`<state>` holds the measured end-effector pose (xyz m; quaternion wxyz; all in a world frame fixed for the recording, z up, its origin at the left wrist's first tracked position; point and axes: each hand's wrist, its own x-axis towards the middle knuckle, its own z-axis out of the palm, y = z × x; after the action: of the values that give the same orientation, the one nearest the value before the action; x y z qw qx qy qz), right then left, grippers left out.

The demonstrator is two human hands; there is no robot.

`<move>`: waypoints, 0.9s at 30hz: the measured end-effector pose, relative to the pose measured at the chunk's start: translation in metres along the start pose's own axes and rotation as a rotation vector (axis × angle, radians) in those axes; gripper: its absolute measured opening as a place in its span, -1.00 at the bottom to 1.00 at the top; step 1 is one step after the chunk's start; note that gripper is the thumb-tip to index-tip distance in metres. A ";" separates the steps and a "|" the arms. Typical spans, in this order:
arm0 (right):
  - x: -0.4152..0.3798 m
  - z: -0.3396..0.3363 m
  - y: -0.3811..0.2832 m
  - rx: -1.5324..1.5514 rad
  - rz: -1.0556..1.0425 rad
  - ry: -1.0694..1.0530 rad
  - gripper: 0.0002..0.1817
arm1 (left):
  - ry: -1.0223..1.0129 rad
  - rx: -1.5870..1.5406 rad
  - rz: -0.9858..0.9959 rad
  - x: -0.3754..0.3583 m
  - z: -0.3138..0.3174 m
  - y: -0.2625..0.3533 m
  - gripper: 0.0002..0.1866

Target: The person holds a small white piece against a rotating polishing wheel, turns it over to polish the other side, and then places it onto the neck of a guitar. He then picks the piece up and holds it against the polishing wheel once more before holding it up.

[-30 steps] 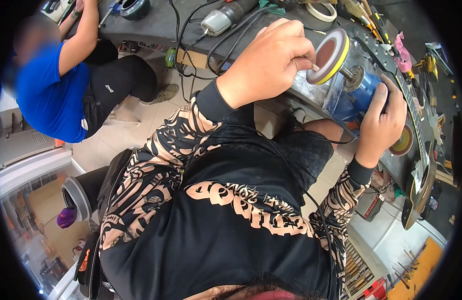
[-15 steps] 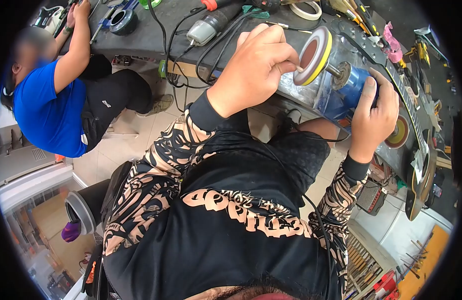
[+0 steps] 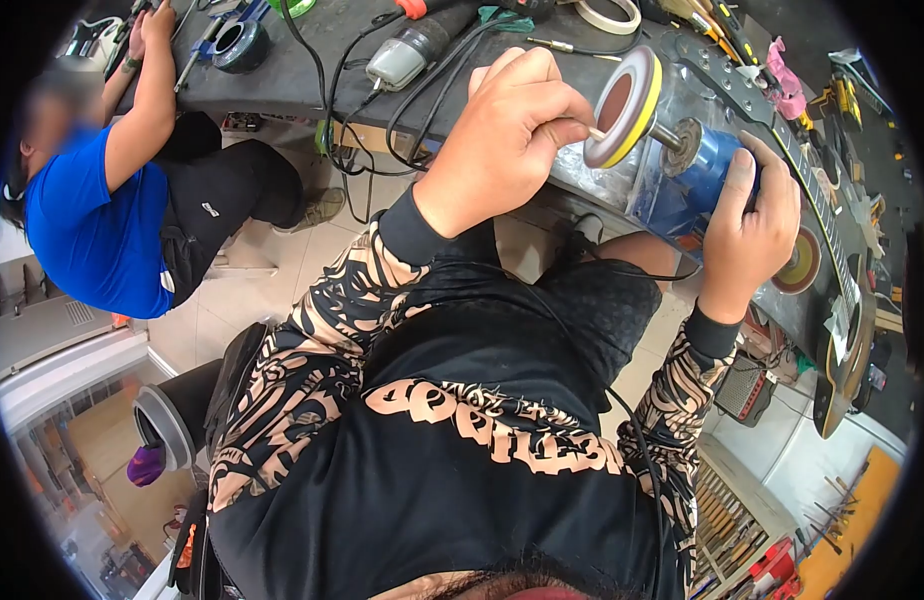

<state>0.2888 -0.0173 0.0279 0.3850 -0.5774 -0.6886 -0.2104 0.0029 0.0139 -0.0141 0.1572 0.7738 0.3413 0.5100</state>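
Between the thumb and forefinger of my left hand (image 3: 517, 130) is a small thin piece, its tip at the edge of a round disc (image 3: 627, 108). The disc has a reddish-brown centre, a grey ring and a yellow rim. A metal shaft joins it to a blue motor (image 3: 704, 175). My right hand (image 3: 750, 225) rests around the near right side of the motor, its thumb on the housing. A second disc (image 3: 799, 262) shows beyond my right wrist.
A grey power tool (image 3: 402, 62) and black cables lie on the dark bench (image 3: 292, 82). A roll of tape (image 3: 612, 14) is at the back. Another person in a blue shirt (image 3: 92, 220) crouches at the left. A guitar (image 3: 834, 370) lies along the right.
The view has shifted slightly. Both hands keep nearly the same places, and the small piece still meets the disc's edge. The other person's arms have moved a little.
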 end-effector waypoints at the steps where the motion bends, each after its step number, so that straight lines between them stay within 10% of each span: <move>1: 0.000 0.000 0.000 0.000 -0.001 0.005 -0.74 | 0.003 -0.005 -0.008 0.000 0.000 0.001 -0.87; 27: -0.001 0.003 0.001 0.003 -0.005 0.029 -0.74 | 0.006 0.091 0.024 -0.003 -0.001 0.004 -0.88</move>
<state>0.2892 -0.0154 0.0256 0.3953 -0.5721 -0.6845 -0.2188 0.0024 0.0089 -0.0138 0.1148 0.7827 0.3554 0.4979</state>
